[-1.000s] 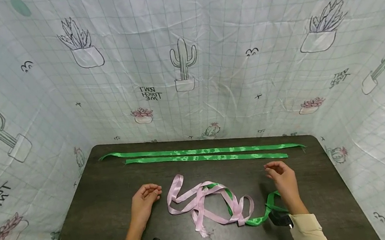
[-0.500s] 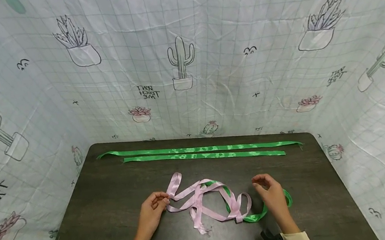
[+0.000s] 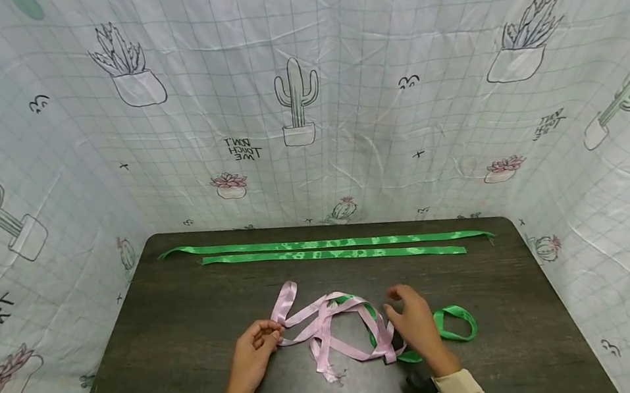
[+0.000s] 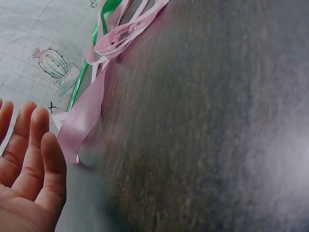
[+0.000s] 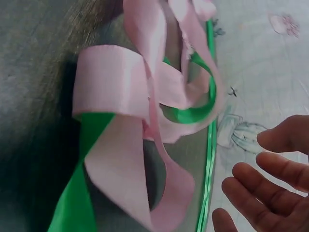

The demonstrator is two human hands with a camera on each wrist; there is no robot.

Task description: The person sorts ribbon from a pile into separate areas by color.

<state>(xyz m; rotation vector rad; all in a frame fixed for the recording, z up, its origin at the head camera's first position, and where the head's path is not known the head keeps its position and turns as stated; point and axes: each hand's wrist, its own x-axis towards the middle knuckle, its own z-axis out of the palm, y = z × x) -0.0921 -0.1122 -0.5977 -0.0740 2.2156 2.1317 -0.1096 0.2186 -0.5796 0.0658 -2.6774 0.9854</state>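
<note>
A tangled pink ribbon [image 3: 324, 327] lies in loops on the dark table, with a green ribbon [image 3: 454, 309] running through it and curling out to the right. At the pink ribbon's left loop is my left hand [image 3: 255, 354], its fingertips at the ribbon's edge. In the left wrist view that hand's fingers [image 4: 37, 137] look loosely extended beside the pink strip, not visibly gripping. My right hand [image 3: 417, 324] hovers over the right end of the tangle, covering part of both ribbons. The right wrist view shows its fingers [image 5: 260, 181] spread, apart from the ribbons, holding nothing.
Two straight green ribbons [image 3: 329, 255] lie side by side along the table's [image 3: 172, 335] back edge. Behind and at both sides hangs a pale curtain [image 3: 364, 117] printed with cacti. Frayed pink ends [image 3: 329, 374] lie at the front of the tangle.
My left hand has moved right to the pink ribbon's left loop. My right hand has moved left and nearer, off the green loop and over the tangle's right end.
</note>
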